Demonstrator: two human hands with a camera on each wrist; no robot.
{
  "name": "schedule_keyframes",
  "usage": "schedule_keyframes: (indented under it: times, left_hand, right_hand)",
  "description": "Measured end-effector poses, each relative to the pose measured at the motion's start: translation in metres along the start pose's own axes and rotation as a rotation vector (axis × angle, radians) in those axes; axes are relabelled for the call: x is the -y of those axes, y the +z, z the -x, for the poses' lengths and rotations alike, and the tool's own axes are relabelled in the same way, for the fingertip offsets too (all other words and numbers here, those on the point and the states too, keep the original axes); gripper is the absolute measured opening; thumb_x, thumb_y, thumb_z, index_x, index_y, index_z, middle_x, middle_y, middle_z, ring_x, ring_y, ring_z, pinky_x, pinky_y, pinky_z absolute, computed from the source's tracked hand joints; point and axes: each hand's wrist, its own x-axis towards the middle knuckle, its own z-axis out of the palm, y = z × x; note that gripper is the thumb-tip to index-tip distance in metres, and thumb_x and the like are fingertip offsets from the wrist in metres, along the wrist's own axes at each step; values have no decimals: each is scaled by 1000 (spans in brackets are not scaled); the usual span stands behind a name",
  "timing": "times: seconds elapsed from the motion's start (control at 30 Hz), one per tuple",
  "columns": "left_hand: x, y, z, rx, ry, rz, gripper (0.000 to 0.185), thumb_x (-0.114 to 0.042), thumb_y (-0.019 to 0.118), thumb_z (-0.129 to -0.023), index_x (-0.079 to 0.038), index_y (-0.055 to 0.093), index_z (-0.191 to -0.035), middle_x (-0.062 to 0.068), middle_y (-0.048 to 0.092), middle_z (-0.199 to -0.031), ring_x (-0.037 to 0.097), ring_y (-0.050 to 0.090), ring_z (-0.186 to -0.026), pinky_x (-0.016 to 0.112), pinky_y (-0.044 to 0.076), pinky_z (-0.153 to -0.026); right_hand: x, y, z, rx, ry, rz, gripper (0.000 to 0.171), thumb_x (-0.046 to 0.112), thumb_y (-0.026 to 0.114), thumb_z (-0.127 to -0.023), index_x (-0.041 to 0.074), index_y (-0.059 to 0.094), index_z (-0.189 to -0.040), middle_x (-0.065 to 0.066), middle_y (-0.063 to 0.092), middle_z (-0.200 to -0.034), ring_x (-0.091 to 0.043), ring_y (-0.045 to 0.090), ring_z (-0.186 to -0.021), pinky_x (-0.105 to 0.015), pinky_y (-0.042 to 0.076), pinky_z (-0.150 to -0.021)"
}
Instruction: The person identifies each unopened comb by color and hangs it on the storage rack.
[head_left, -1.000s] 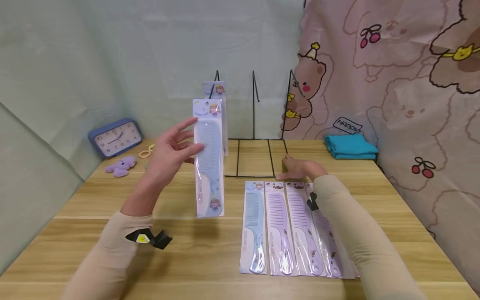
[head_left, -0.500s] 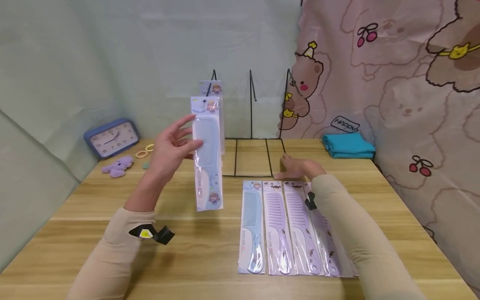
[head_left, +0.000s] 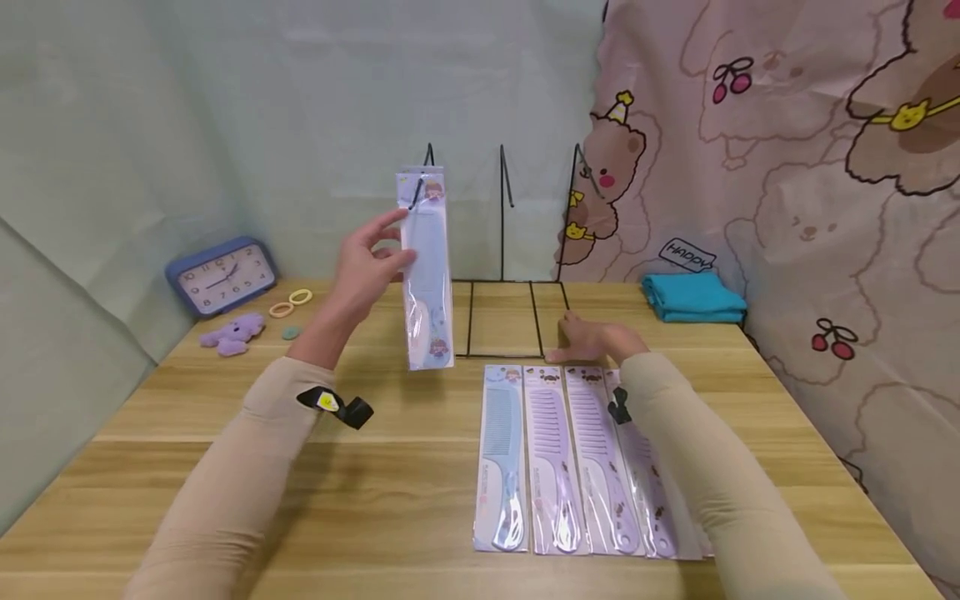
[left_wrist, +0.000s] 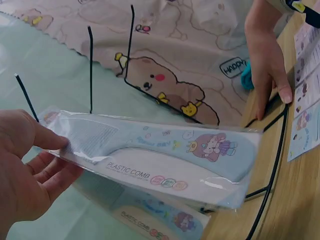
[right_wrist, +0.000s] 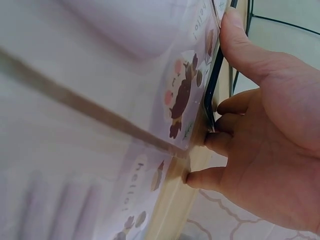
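Note:
My left hand [head_left: 372,267] pinches the edge of a blue plastic comb [head_left: 426,287] in a clear-fronted card package, thumb in front. The left prong of a black wire rack [head_left: 502,225] shows in front of the package's top, and the package hangs upright above the table. Behind it is another packaged blue comb [left_wrist: 150,212], mostly hidden in the head view. My right hand [head_left: 588,337] rests on the front right corner of the rack's base, thumb and fingers spread against wire and tabletop. Before it lie packaged combs: a blue one [head_left: 502,425] and several purple ones [head_left: 551,425].
On the left of the wooden table [head_left: 360,517] are a blue clock [head_left: 222,275], a purple plush toy [head_left: 232,333], hair ties [head_left: 300,297] and a small green disc [head_left: 290,332]. A folded turquoise cloth [head_left: 693,297] lies at the back right. The rack's middle and right prongs stand bare.
My left hand has moved the packaged comb up and away from me, so the left prong's tip now shows in front of its top. My right hand stays at the rack's base.

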Motion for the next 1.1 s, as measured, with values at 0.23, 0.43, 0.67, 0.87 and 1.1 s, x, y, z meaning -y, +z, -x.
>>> schedule_keyframes:
  times: [0.23, 0.43, 0.67, 0.87, 1.1]
  left_hand:
    - [12, 8, -19, -35, 3, 33, 68, 14, 60, -91, -21, 51, -148, 12, 52, -124, 20, 65, -88, 31, 60, -73]
    - [16, 8, -25, -86, -10, 3, 68, 15, 59, -91, -21, 50, -148, 11, 49, -120, 22, 63, -93, 29, 59, -72]
    - [20, 8, -29, -125, -14, -60, 68, 14, 59, -90, -22, 52, -147, 13, 44, -122, 24, 57, -105, 34, 58, -81]
    - [25, 10, -30, -134, 5, -99, 69, 17, 58, -88, -21, 53, -147, 14, 45, -123, 28, 56, -110, 39, 53, -89]
    - [27, 12, -31, -103, 25, -122, 70, 17, 56, -90, -20, 50, -149, 17, 47, -129, 34, 54, -119, 43, 50, -98]
  right_hand:
    - [1, 0, 1, 1, -3, 6, 101, 63, 54, -95, -1, 10, -159, -22, -6, -164, -40, 4, -150, -54, 10, -119]
    - [4, 0, 1, -3, -19, 2, 100, 62, 55, -95, -2, 11, -158, -22, -5, -164, -39, 4, -150, -53, 10, -120]
    - [5, -1, 2, -6, -24, 15, 100, 62, 55, -95, -2, 11, -158, -22, -5, -164, -39, 4, -150, -52, 10, -120]
    - [3, 0, 2, -7, -24, 1, 101, 62, 56, -95, -2, 11, -158, -23, -6, -164, -40, 4, -150, -54, 10, -119]
    - [1, 0, 2, 0, -25, 8, 99, 61, 54, -96, -3, 10, -158, -23, -6, -164, -39, 3, -150, -52, 9, -120]
